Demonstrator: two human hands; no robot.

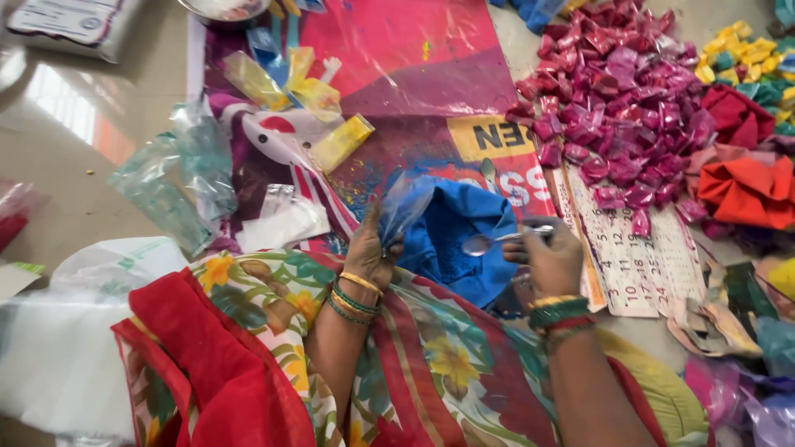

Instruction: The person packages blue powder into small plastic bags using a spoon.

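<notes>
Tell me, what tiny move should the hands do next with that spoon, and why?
Probably tip the spoon toward the small clear packet. The right hand holds the spoon level over the blue powder pile, while the left hand pinches the packet open beside it, so the two sit close together.

Both forearms are reaching forward from the bottom of the view, bare below the elbow and each wearing a stack of bangles at the wrist. The left hand (pixel 368 252) is standing upright with the wrist bent back, its back facing the camera and its fingers (pixel 374 222) pinching together at the top. The right hand (pixel 551 261) is sitting a little lower and well apart from the left, knuckles up, fingers curling into a closed grip and pointing inward toward the left hand. Neither palm is showing.
</notes>
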